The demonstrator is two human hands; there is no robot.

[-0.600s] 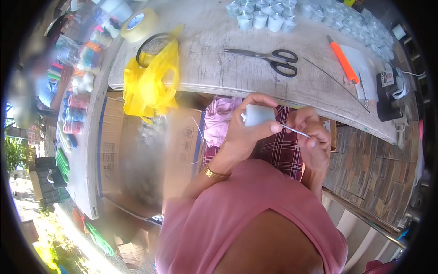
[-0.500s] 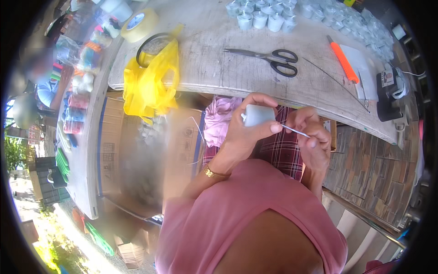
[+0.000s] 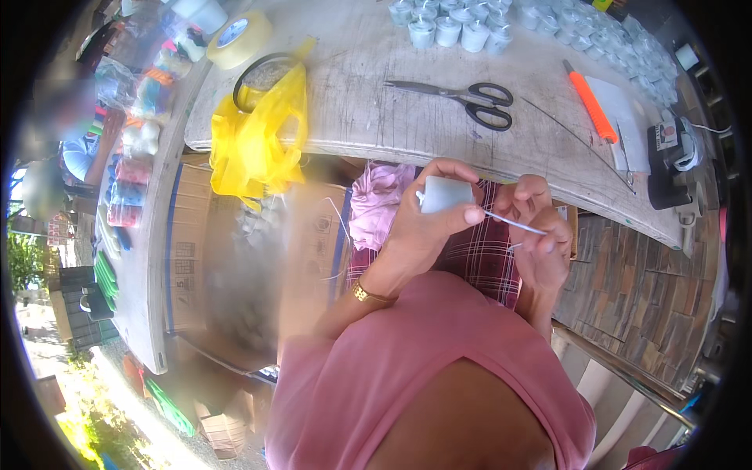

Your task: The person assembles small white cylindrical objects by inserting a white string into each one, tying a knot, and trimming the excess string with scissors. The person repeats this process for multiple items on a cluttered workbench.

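We look down on a long grey table (image 3: 345, 102), its near edge running just beyond the hands, with an open cardboard box (image 3: 186, 266) below it to the left. A crumpled yellow bag (image 3: 254, 141) hangs over that edge, rows of small pale cups (image 3: 462, 33) stand toward the far side, and black-handled scissors (image 3: 470, 103) lie between the bag and an orange-handled tool (image 3: 591, 106). In front of the person, the left hand (image 3: 415, 231) has its grip closed around a pale grey-blue block (image 3: 446, 194), thumb across its lower right corner. The block lies left of the right hand (image 3: 542, 239), its longer side roughly left to right, and a thin pale cord (image 3: 513, 222) bridges the gap, slanting slightly down from the left thumb to the right fingers (we cannot see whether it joins the block, since the thumb covers that spot). The right grip is half curled with the cord across its fingers; we cannot tell whether it pinches. Against the earlier frame, the right fingers are more spread, the cord reaches farther right, and a short pale bit now shows below them, while the block barely shifts.
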